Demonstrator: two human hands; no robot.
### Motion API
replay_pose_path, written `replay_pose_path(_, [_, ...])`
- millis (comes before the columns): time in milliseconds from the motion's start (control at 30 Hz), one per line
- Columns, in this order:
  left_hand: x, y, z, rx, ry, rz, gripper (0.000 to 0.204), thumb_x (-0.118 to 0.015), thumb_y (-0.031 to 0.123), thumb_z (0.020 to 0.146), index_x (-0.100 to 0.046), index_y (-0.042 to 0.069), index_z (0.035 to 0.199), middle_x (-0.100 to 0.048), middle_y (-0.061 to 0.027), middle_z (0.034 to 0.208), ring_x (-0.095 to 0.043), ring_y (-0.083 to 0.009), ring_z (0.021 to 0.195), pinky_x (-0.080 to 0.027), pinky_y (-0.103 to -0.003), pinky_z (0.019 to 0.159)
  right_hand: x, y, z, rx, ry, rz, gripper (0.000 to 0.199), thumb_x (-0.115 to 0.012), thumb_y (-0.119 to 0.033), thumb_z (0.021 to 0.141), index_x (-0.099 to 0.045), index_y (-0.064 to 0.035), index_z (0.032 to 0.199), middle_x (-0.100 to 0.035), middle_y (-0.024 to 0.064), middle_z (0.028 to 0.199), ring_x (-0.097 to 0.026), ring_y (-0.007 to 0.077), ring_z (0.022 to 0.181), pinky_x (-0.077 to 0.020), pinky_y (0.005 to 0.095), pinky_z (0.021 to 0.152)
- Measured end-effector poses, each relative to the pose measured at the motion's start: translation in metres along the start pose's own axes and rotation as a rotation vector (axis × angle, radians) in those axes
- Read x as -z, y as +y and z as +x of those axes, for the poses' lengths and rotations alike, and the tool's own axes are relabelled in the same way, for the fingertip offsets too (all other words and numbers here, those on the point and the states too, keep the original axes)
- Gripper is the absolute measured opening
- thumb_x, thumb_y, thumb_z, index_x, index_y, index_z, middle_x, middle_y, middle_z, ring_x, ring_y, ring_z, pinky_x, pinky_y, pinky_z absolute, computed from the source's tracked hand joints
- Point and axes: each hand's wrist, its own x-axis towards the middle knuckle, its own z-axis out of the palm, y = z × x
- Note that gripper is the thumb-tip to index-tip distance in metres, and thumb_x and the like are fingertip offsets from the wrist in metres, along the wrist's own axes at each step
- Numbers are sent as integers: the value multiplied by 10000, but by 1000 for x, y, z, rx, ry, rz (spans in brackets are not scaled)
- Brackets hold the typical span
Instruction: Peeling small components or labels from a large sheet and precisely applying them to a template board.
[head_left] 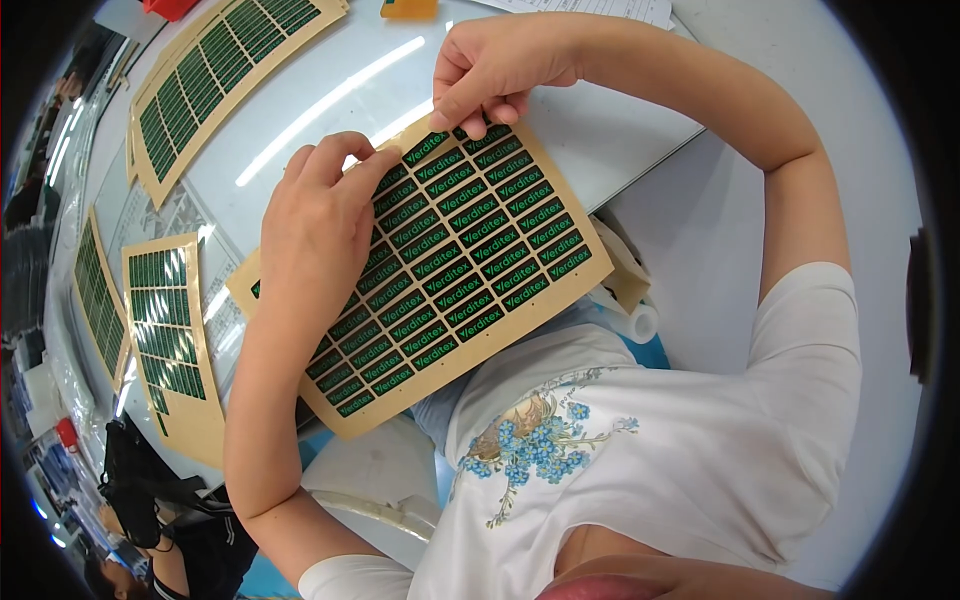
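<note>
A tan sheet of labels [430, 368], with rows of black stickers bearing green lettering, lies tilted across the table's near edge and over my lap. My right hand [490, 70] reaches round to its far edge, thumb and fingers pinched together at the top row. Just below that thumb, one label [428, 148] sits at a slant to its row. Over the sheet's left part rests my left hand [325, 210], its thumb and forefinger closed beside that label's left end. The left palm hides several labels, and the exact fingertip contact is hard to see.
More label sheets lie on the glossy white table [330, 90]: a stack [205, 75] at the far left and a sheet [165, 300] at left. Papers [640, 10] and a yellow-orange object [408, 8] are at the back. Another person [190, 560] is at lower left.
</note>
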Motion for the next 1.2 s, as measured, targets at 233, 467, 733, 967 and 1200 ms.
replay_pose_path(233, [-1, -1, -1, 12, -13, -10, 387, -622, -64, 746, -683, 79, 1101, -605, -61, 1064, -582, -255, 913, -509, -373, 798, 0, -2, -1, 4, 28, -61, 169, -661, -177, 879, -685, -33, 794, -674, 11, 682, -551, 61, 517, -433, 199, 496])
replay_pose_path(467, [1, 0, -1, 16, -26, 3, 409, -624, -62, 746, -676, 89, 1123, -605, -62, 1082, -579, -258, 914, -505, -379, 797, -2, -4, 2, 26, 57, -121, 181, -662, -163, 869, -679, -13, 770, -673, 26, 668, -557, 84, 505, -444, 219, 492])
replay_pose_path(733, [-1, 4, 0, -5, -51, 65, 454, -613, -37, 756, -672, 125, 1176, -610, -57, 1088, -586, -239, 895, -500, -356, 787, -7, -14, -4, 31, 97, -215, 178, -660, -153, 857, -683, 1, 773, -674, 42, 664, -572, 99, 502, -464, 231, 496])
replay_pose_path(967, [-1, 4, 0, -80, -73, 198, 445, -608, 38, 780, -660, 143, 1209, -602, -40, 1119, -576, -217, 915, -479, -353, 816, -5, -16, -8, 12, 98, -220, 186, -651, -152, 868, -706, 20, 820, -689, 51, 682, -587, 91, 506, -453, 219, 467])
replay_pose_path(1200, [2, 5, -1, -112, -95, 250, 452, -602, 63, 794, -639, 134, 1239, -593, -30, 1151, -563, -209, 938, -463, -342, 842, 19, -4, -27, -35, -33, 56, 193, -660, -178, 880, -723, 4, 899, -717, 58, 744, -557, 43, 490, -401, 169, 440])
